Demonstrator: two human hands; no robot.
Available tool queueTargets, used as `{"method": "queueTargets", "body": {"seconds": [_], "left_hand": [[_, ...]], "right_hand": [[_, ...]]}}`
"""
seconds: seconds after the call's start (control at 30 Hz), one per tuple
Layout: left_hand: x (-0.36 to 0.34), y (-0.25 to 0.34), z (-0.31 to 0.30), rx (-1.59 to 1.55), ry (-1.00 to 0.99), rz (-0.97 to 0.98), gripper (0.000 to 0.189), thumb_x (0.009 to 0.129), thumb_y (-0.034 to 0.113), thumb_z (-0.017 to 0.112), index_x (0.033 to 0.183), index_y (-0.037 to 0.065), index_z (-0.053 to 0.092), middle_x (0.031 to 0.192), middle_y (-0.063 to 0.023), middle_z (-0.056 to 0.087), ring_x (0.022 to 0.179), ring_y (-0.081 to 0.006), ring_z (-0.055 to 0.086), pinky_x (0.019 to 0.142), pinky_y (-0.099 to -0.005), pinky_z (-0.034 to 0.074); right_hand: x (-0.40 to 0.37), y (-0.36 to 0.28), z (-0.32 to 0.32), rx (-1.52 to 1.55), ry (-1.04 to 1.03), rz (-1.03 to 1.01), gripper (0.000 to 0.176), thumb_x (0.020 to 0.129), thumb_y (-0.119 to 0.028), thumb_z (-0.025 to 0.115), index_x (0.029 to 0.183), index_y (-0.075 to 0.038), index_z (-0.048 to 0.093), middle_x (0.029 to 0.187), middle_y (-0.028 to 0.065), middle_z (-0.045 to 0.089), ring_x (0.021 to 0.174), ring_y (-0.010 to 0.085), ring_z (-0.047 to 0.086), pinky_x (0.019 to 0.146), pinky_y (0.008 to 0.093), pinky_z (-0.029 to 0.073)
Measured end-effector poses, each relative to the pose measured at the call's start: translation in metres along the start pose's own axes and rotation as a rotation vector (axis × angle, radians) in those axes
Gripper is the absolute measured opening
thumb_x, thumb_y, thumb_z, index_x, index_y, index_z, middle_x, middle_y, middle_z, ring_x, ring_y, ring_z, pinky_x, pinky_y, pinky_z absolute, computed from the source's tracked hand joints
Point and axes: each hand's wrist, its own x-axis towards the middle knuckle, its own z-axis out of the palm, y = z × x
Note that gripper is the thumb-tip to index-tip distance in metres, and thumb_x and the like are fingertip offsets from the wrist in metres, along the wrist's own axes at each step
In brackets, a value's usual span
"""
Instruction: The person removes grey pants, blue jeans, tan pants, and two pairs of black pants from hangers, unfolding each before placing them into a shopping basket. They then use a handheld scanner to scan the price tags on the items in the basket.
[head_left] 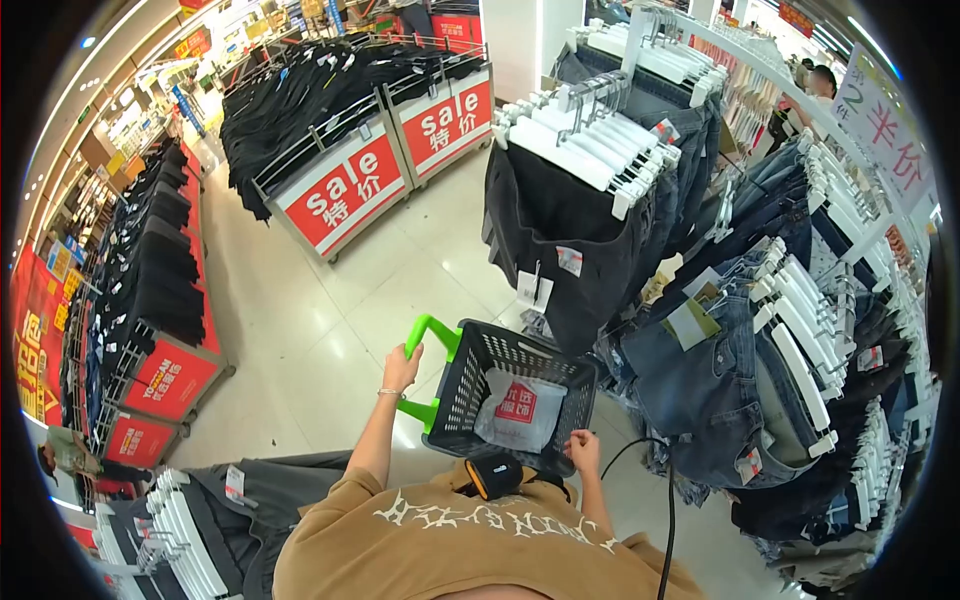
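Note:
A black shopping basket point(445, 400) with a bright green handle hangs in front of my body, tilted so that I look down into it. My left hand point(400, 370) is wrapped round the green handle point(432, 328). At the near right corner of the basket, my right hand point(583, 452) has its fingers curled against the rim. Inside lies a translucent white plastic bag point(493, 425) with a red printed square. A small black pouch with orange trim point(495, 475) sits at my waist, close to the basket's near side.
Hanging jeans point(690, 370) on white hangers crowd the right side, near the basket. Ahead, sale bins point(345, 190) hold dark folded clothes. More bins point(165, 375) line the left. A black cable point(671, 500) hangs beside my right arm. Trousers point(270, 510) hang at lower left.

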Motion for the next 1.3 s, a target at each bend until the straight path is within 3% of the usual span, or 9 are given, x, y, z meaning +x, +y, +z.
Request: {"method": "queueTargets", "body": {"seconds": [0.2, 0.37, 0.47, 0.8, 0.93, 1.07, 1.1, 1.2, 1.3], "left_hand": [[0.029, 0.017, -0.004, -0.073, -0.256, -0.08, 0.043, 0.085, 0.04, 0.061, 0.075, -0.001, 0.054, 0.054, -0.0092, 0.055, 0.042, -0.0185, 0.057, 0.039, -0.0325, 0.047], [0.061, 0.028, 0.001, -0.303, -0.454, -0.172, 0.029, 0.09, 0.034, 0.057, 0.087, 0.006, 0.053, 0.054, 0.0013, 0.044, 0.04, -0.0098, 0.042, 0.035, -0.0269, 0.036], [0.079, 0.029, 0.006, -0.34, -0.503, -0.131, 0.028, 0.091, 0.034, 0.056, 0.089, 0.006, 0.053, 0.054, 0.0017, 0.043, 0.04, -0.0089, 0.041, 0.035, -0.0264, 0.034], [0.15, 0.044, 0.022, -0.322, -0.621, 0.104, 0.04, 0.089, 0.037, 0.058, 0.077, 0.0, 0.052, 0.052, -0.0041, 0.048, 0.038, -0.0146, 0.049, 0.035, -0.0318, 0.04], [0.172, 0.048, 0.029, -0.247, -0.637, 0.199, 0.045, 0.088, 0.038, 0.059, 0.074, -0.004, 0.052, 0.053, -0.0098, 0.053, 0.04, -0.0194, 0.055, 0.036, -0.0339, 0.043], [0.194, 0.063, 0.035, -0.225, -0.642, 0.244, 0.047, 0.086, 0.039, 0.062, 0.073, -0.005, 0.054, 0.053, -0.0101, 0.054, 0.04, -0.0195, 0.055, 0.036, -0.034, 0.043], [0.198, 0.064, 0.035, -0.2, -0.604, 0.252, 0.047, 0.085, 0.039, 0.063, 0.073, -0.006, 0.054, 0.052, -0.0101, 0.054, 0.04, -0.0194, 0.055, 0.036, -0.034, 0.043], [0.224, 0.063, 0.037, -0.162, -0.656, 0.286, 0.046, 0.084, 0.038, 0.064, 0.072, -0.006, 0.055, 0.053, -0.01, 0.054, 0.041, -0.0185, 0.055, 0.036, -0.0333, 0.043], [0.233, 0.069, 0.031, -0.17, -0.654, 0.213, 0.043, 0.084, 0.035, 0.065, 0.072, -0.005, 0.055, 0.054, -0.0097, 0.055, 0.041, -0.0179, 0.055, 0.036, -0.0325, 0.043]], "right_hand": [[0.007, -0.016, 0.006, 0.044, 0.117, -0.023, 0.014, 0.086, -0.006, 0.053, 0.09, 0.005, 0.06, 0.07, 0.0103, 0.064, 0.054, 0.0145, 0.061, 0.05, 0.0259, 0.049], [0.021, -0.03, 0.031, 0.112, 0.214, -0.012, 0.013, 0.087, -0.005, 0.052, 0.091, 0.004, 0.06, 0.069, 0.0096, 0.063, 0.053, 0.0145, 0.06, 0.049, 0.026, 0.048], [0.025, -0.04, 0.056, 0.162, 0.305, -0.143, 0.012, 0.087, -0.004, 0.051, 0.091, 0.003, 0.06, 0.068, 0.0094, 0.063, 0.053, 0.0142, 0.06, 0.048, 0.0259, 0.047], [-0.001, -0.088, 0.154, 0.282, 0.563, -0.089, 0.011, 0.091, -0.006, 0.052, 0.089, 0.002, 0.059, 0.07, 0.0093, 0.064, 0.055, 0.0125, 0.059, 0.051, 0.0236, 0.048], [-0.019, -0.11, 0.17, 0.321, 0.661, -0.117, 0.022, 0.093, -0.018, 0.054, 0.088, 0.002, 0.06, 0.063, 0.0083, 0.062, 0.048, 0.0115, 0.056, 0.045, 0.0219, 0.043], [-0.027, -0.154, 0.172, 0.145, 0.84, 0.042, 0.044, 0.095, -0.032, 0.051, 0.07, 0.003, 0.059, 0.046, 0.0044, 0.049, 0.037, 0.0091, 0.044, 0.038, 0.0237, 0.033], [-0.024, -0.162, 0.172, 0.135, 0.899, -0.085, 0.052, 0.095, -0.036, 0.049, 0.058, 0.0, 0.051, 0.043, 0.0016, 0.041, 0.036, 0.0083, 0.037, 0.036, 0.0254, 0.027], [0.004, -0.14, 0.149, 0.192, 1.009, -0.226, 0.055, 0.096, -0.039, 0.047, 0.053, -0.005, 0.039, 0.043, -0.0006, 0.036, 0.036, 0.0081, 0.033, 0.035, 0.0262, 0.023], [0.023, -0.156, 0.133, 0.222, 1.056, -0.206, 0.053, 0.096, -0.037, 0.045, 0.054, -0.01, 0.03, 0.043, -0.0028, 0.03, 0.036, 0.0077, 0.03, 0.035, 0.0264, 0.021]]}}
